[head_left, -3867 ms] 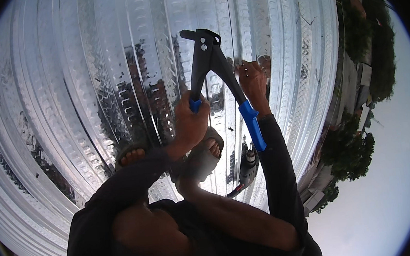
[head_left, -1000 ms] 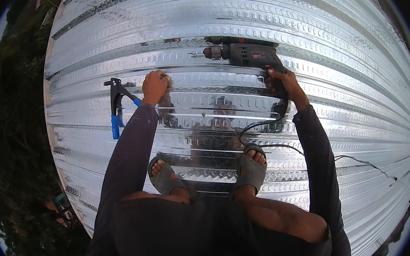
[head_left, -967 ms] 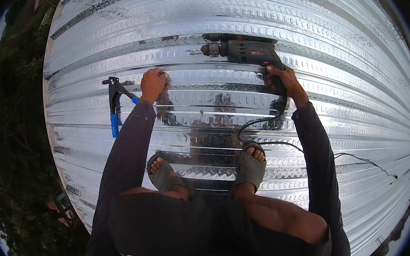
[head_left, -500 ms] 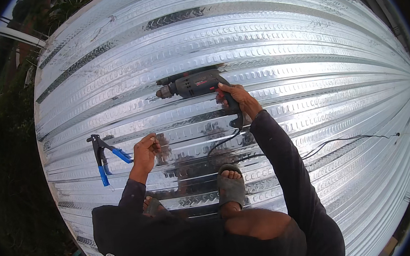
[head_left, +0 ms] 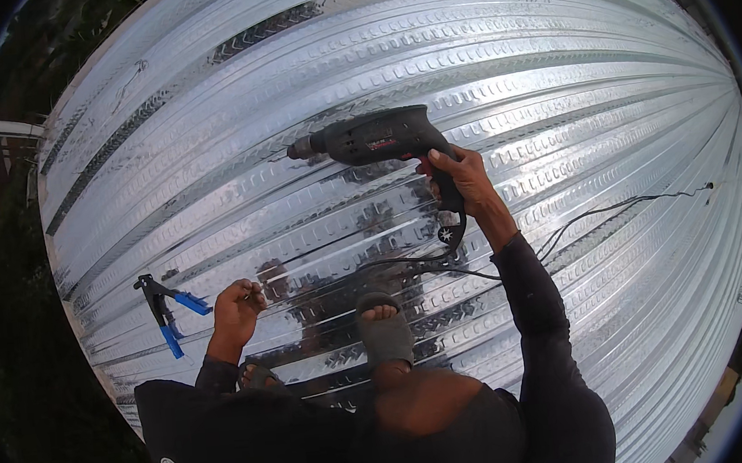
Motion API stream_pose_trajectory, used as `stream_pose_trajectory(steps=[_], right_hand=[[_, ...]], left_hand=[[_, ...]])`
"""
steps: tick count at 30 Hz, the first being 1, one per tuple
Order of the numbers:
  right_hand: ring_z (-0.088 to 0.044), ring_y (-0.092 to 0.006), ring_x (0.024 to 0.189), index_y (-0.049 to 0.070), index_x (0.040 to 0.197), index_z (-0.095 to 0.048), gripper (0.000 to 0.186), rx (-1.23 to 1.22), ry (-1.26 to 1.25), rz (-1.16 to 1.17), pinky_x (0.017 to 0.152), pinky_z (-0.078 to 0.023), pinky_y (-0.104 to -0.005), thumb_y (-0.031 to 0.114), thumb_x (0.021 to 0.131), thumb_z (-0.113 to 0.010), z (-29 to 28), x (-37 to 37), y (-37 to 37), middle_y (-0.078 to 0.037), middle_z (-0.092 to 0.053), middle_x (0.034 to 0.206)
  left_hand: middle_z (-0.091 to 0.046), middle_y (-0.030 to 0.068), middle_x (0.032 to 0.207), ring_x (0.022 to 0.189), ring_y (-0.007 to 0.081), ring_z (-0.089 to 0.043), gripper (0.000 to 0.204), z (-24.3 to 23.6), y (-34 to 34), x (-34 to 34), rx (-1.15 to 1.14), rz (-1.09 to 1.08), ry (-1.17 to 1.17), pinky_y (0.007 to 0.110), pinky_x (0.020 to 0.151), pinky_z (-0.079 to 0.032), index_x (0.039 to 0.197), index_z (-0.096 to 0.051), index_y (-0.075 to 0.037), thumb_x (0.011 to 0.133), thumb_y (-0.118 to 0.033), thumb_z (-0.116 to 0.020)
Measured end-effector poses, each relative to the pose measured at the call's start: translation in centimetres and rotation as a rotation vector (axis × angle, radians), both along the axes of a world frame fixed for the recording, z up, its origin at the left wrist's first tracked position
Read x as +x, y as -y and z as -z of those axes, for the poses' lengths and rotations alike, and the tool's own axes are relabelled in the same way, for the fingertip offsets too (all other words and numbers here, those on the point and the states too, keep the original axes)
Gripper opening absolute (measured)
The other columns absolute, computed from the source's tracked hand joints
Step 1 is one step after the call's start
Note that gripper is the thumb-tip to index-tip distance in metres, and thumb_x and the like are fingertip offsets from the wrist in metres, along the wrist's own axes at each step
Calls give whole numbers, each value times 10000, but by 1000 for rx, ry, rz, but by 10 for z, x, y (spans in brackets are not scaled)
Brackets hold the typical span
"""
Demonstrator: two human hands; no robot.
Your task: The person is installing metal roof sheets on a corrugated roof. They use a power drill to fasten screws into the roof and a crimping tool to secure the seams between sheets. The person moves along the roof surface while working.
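Note:
My right hand (head_left: 470,186) is wrapped around the pistol grip of a dark corded power drill (head_left: 372,137), its thumb near the red trigger. The drill is held above the ribbed metal sheeting, its chuck (head_left: 304,147) toward the left with a thin bit in it. My left hand (head_left: 238,310) is closed, fingers curled together, to the left of my feet; anything in it is too small or hidden to name. Just left of that hand lies a hand riveter (head_left: 192,303) with blue-gripped handles spread apart.
Shiny ribbed metal sheets (head_left: 602,149) cover the roof under me. A black power cord (head_left: 577,216) runs from the drill across them to the right. My sandalled foot (head_left: 386,332) stands on the ribs. The roof's left edge (head_left: 62,285) borders dark greenery below.
The view has turned a little. My right hand has shifted right with the drill, whose body now lies more level. My left hand stays closed near the riveter.

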State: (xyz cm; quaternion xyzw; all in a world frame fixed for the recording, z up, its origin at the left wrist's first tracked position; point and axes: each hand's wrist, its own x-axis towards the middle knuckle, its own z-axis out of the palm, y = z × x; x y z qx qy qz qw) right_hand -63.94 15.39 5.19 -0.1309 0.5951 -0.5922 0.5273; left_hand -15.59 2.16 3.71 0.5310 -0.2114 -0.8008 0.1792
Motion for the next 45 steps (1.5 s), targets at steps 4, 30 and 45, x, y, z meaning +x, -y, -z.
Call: stream_pose_trajectory(steps=[4, 30, 45], right_hand=[[-609, -103, 547, -39, 1179, -650, 466, 14, -217, 143, 458, -493, -227, 364, 958, -730, -53, -49, -83, -136, -718, 911], [-719, -334, 1012, 37, 1357, -576, 703, 284, -926, 101, 850, -589, -393, 172, 737, -879, -187, 2, -158, -171, -645, 1265], [-618, -215, 1211, 24, 1406, -539, 808, 774, -459, 150, 1062, -468, -374, 7, 680, -893, -233, 15, -144, -108, -651, 1283]], left_hand=[[-629, 116, 899, 770, 252, -621, 71, -37, -6, -25, -32, 373, -44, 389, 720, -503, 823, -606, -19, 830, -71, -559], [-664, 47, 1159, 1146, 247, -615, 592, -96, -77, -452, 330, 647, -659, 469, 1052, -457, 1219, -623, -190, 927, -699, -543], [-664, 33, 1068, 974, 173, -632, 609, -71, -95, -474, 450, 895, -702, 372, 895, -485, 1181, -608, -131, 942, -686, -528]])
